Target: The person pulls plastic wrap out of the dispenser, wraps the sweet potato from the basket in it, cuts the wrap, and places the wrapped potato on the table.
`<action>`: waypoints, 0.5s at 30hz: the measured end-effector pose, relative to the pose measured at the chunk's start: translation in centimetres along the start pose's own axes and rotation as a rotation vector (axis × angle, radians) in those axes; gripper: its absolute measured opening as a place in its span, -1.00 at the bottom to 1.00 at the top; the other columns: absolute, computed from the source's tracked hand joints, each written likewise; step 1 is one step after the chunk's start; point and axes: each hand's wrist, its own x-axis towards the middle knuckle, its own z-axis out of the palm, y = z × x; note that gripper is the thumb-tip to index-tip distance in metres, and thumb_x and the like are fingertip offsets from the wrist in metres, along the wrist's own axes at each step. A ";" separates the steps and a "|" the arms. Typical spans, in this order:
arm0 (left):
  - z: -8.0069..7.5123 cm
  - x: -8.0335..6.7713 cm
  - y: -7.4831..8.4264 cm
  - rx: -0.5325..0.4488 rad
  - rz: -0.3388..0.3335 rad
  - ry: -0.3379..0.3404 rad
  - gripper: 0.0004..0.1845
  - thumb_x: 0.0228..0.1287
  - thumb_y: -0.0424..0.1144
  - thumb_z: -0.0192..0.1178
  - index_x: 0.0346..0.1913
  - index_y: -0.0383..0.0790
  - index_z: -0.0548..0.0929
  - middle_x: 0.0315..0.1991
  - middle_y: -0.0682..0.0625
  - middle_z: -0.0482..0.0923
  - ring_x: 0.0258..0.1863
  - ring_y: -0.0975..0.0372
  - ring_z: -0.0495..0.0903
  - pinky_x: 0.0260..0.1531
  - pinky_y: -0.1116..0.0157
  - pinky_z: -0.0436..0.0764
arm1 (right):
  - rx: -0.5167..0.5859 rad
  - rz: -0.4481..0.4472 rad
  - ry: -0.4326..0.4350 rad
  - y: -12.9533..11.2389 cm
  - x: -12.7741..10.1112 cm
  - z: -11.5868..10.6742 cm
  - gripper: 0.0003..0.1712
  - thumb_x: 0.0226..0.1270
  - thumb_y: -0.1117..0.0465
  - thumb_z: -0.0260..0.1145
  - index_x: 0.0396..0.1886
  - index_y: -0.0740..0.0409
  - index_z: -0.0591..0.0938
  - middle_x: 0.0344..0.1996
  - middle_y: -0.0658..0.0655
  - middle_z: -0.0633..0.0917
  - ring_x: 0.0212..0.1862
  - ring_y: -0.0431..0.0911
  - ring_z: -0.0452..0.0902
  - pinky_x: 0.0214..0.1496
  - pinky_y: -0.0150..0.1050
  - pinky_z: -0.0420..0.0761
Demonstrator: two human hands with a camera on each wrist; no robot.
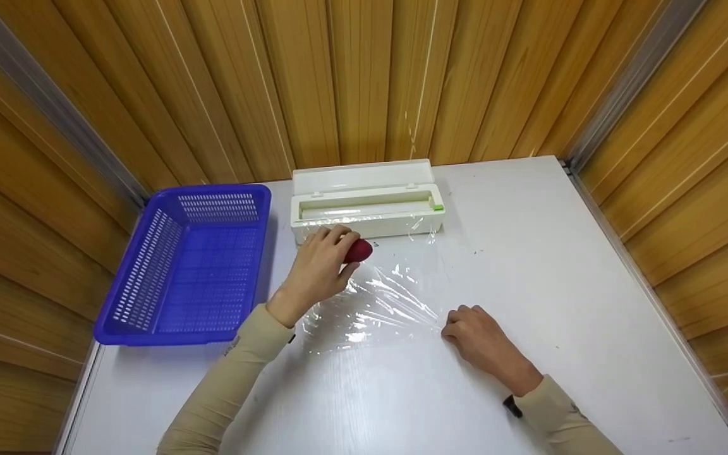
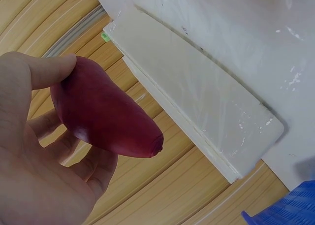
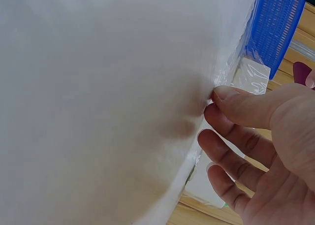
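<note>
My left hand (image 1: 323, 262) grips a smooth, dark red, tapered piece of produce (image 2: 103, 109) between thumb and fingers. A small stub shows at its narrow end, but its exact kind is unclear. It is held above clear cling film (image 1: 389, 297), near the front of a white cling film dispenser box (image 1: 364, 225). The film runs out of that box toward me over the white table. With thumb and index finger, my right hand (image 1: 479, 341) pinches the film's near right edge, where creases gather. In the right wrist view the other fingers of this hand (image 3: 251, 151) are loosely bent.
A blue plastic basket (image 1: 103, 332) with slotted walls stands left of the dispenser. The dispenser's lid (image 1: 364, 177) is raised at the back, and a green piece (image 1: 438, 207) sits at its right end. Wood-patterned walls (image 1: 364, 82) enclose the white table (image 1: 528, 253).
</note>
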 end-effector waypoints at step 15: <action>0.7 0.1 0.6 0.002 0.004 -0.022 -0.50 0.34 -0.16 0.47 0.28 -0.18 0.62 0.19 -0.11 0.66 0.09 -0.08 0.65 0.11 -0.04 0.66 | 0.000 -0.013 0.024 0.0 0.1 0.1 -0.82 0.09 0.43 0.64 -0.52 0.09 0.82 -0.47 -0.01 0.67 -0.42 -0.11 0.49 -0.33 -0.30 0.41</action>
